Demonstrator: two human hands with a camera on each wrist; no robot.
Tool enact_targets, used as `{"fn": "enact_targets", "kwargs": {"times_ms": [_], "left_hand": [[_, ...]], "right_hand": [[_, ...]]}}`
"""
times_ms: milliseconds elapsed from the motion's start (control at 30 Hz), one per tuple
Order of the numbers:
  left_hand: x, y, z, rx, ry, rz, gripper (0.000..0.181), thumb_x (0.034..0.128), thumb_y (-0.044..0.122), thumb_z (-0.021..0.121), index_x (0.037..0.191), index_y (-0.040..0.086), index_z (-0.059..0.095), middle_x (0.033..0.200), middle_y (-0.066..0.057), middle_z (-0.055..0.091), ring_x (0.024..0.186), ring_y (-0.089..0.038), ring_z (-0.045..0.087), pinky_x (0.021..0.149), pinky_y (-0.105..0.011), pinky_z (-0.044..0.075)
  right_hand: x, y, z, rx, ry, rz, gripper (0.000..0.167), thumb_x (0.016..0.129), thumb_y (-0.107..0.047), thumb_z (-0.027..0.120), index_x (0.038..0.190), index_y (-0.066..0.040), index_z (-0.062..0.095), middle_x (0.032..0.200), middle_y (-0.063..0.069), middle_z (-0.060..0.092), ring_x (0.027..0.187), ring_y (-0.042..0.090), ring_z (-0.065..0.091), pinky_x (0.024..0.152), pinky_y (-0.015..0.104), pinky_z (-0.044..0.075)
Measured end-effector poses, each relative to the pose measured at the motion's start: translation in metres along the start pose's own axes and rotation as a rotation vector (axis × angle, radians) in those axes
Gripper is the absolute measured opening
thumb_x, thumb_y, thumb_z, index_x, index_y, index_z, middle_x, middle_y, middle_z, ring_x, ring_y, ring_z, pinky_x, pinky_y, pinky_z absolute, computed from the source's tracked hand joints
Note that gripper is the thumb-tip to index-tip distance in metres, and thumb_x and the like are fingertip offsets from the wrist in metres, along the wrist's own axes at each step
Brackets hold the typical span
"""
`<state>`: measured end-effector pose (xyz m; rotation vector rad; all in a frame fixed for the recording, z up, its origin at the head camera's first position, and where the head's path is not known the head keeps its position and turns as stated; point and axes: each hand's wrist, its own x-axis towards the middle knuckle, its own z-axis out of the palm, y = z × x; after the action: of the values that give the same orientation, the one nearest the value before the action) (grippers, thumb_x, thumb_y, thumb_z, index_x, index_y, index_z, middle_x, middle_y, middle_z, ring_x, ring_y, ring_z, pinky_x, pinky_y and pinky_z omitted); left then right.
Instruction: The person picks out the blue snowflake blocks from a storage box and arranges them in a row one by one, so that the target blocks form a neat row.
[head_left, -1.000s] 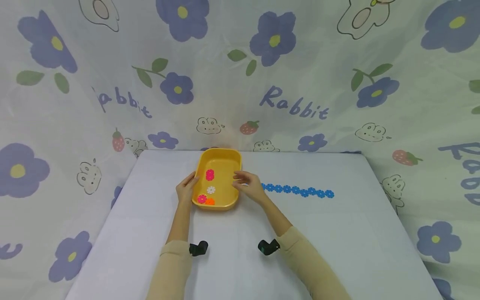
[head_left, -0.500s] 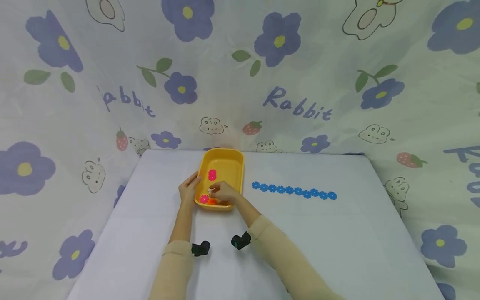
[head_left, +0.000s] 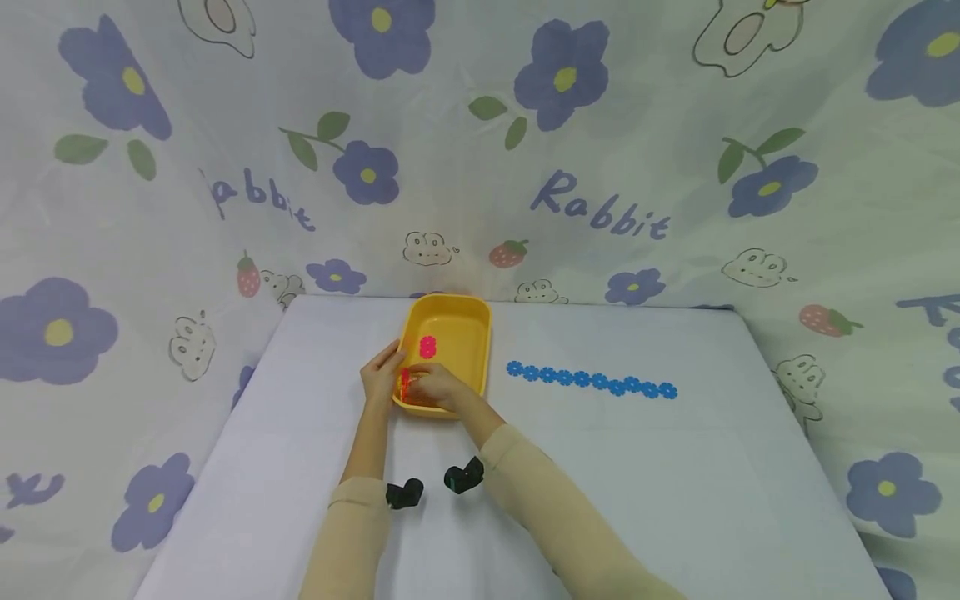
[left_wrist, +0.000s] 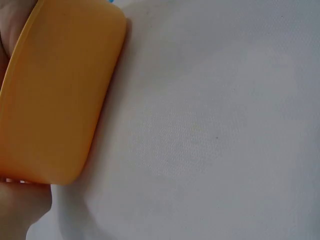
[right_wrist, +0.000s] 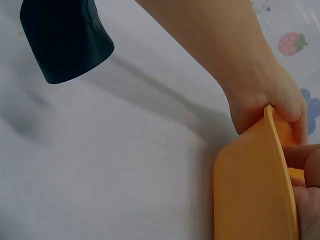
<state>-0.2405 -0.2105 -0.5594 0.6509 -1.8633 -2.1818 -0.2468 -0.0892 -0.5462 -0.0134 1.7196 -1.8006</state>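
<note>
A yellow tray [head_left: 459, 329] stands near the back of the table. My left hand [head_left: 381, 379] grips its left rim, thumb over the edge. Inside the tray's near-left corner is my right hand [head_left: 437, 387], fingers curled at red and orange flower-shaped discs [head_left: 405, 385] that stand tilted on edge at the fingertips. A pair of touching pink flower-shaped discs [head_left: 427, 347] lies flat farther back in the tray. The white disc is hidden. Seen from the left wrist, the tray wall [left_wrist: 60, 100] hides most of the fingers; the right wrist view shows the left hand [right_wrist: 265, 95] at the rim.
To the right of the tray, a row of blue flower-shaped discs [head_left: 582, 379] runs across the white table [head_left: 675, 483]. A patterned cloth [head_left: 480, 167] hangs behind the table and at its sides. Dark wrist cameras [head_left: 405, 493] jut from both sleeves.
My right hand has come from the tray's right rim into its near-left corner. The red and orange discs there have tipped up from lying flat. My left hand keeps its hold on the rim.
</note>
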Motion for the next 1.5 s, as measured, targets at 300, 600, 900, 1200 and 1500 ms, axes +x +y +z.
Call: {"fn": "enact_targets", "kwargs": {"times_ms": [300,600,900,1200,1500], "left_hand": [[0.000,0.000,0.002,-0.014,-0.007,-0.033,0.041,0.0881,0.015,0.066,0.127,0.006,0.059,0.135,-0.010,0.054,0.127,-0.018,0.045,0.106,-0.025,0.037],[0.003,0.000,-0.001,0.010,0.004,-0.046,0.041,0.0880,0.016,0.066,0.127,0.008,0.060,0.135,-0.008,0.054,0.128,-0.016,0.045,0.107,-0.025,0.035],[0.000,0.002,-0.001,0.030,0.002,-0.038,0.041,0.0889,0.018,0.065,0.128,0.008,0.059,0.137,-0.007,0.052,0.132,-0.017,0.040,0.110,-0.027,0.032],[-0.001,0.001,-0.002,0.013,-0.027,-0.022,0.043,0.0892,0.020,0.065,0.129,0.007,0.058,0.138,-0.009,0.051,0.131,-0.021,0.041,0.111,-0.031,0.031],[-0.002,0.001,-0.002,-0.005,-0.037,-0.036,0.043,0.0885,0.020,0.066,0.129,0.006,0.058,0.138,-0.010,0.050,0.133,-0.022,0.038,0.113,-0.036,0.026]], "right_hand": [[0.003,-0.006,-0.016,0.330,0.312,-0.091,0.065,0.079,0.021,0.039,0.142,0.003,0.036,0.143,0.025,0.035,0.105,0.027,0.052,0.092,0.033,0.051],[-0.001,-0.011,-0.036,0.226,0.366,-0.099,0.058,0.084,0.016,0.042,0.139,0.000,0.042,0.136,0.020,0.044,0.076,0.019,0.055,0.084,0.036,0.054],[-0.017,-0.008,-0.021,-0.022,0.305,-0.095,0.048,0.080,0.014,0.047,0.126,0.004,0.054,0.102,0.023,0.058,0.052,0.015,0.047,0.059,0.032,0.056],[-0.017,-0.008,-0.014,-0.152,0.045,0.020,0.036,0.090,0.001,0.056,0.127,0.002,0.055,0.103,0.016,0.062,0.085,0.032,0.066,0.074,0.037,0.058],[-0.010,-0.003,-0.008,-0.152,-0.111,-0.019,0.042,0.092,-0.001,0.056,0.133,0.002,0.050,0.111,0.016,0.063,0.090,0.024,0.066,0.082,0.032,0.055]]}}
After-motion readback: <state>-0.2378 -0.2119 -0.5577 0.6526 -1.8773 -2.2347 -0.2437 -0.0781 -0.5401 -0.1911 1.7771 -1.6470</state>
